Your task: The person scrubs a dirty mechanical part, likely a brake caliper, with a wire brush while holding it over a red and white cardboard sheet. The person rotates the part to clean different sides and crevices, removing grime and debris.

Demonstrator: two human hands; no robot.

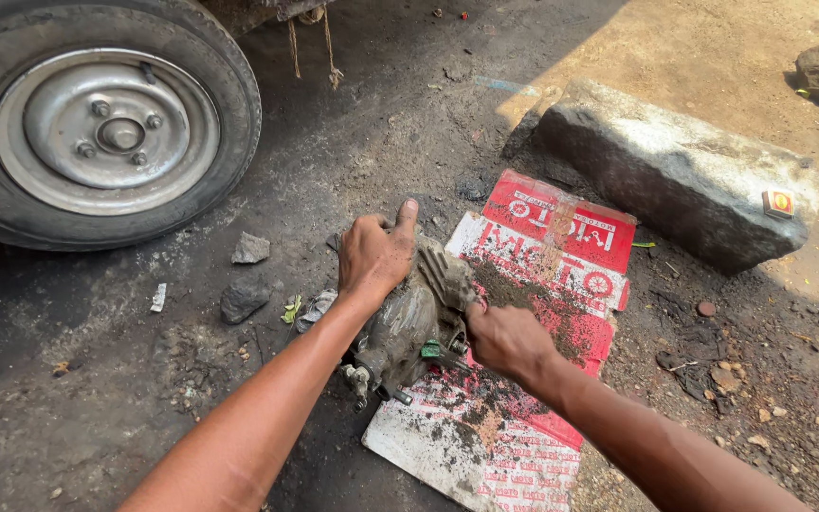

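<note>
Setting: a person is crouching over oily, dark ground [144,379], working bare-handed; a vehicle wheel [106,123] is standing at upper left.

Work piece: a grimy grey metal housing [414,322], some engine or gearbox part, is lying partly on a red-and-white printed sheet [514,379] and partly overhanging its left edge onto the dirt.

Left hand [374,254]: it is pressing down on the upper left of the housing, fingers curled over the casting, thumb sticking up; it is closing on the part, steadying it.

Right hand [504,339]: it is clenching against the right flank of the housing, at the ribbed side. Whether it is holding a small tool or only gripping the casting, I cannot tell.

Axis: the housing's long line is running from upper right to lower left, its stubby fittings [362,374] pointing toward the person's left forearm.

Key relation: the part is sitting between the two hands, both touching it; the left is coming over the top, the right is coming in from the side.

Debris: dark grit [514,289] is lying scattered over the sheet just right of the housing.

Surroundings: a long stone block [675,171] is lying beyond the sheet, a small box [777,202] resting on it; loose stones [244,284] are lying well left of the part.
</note>
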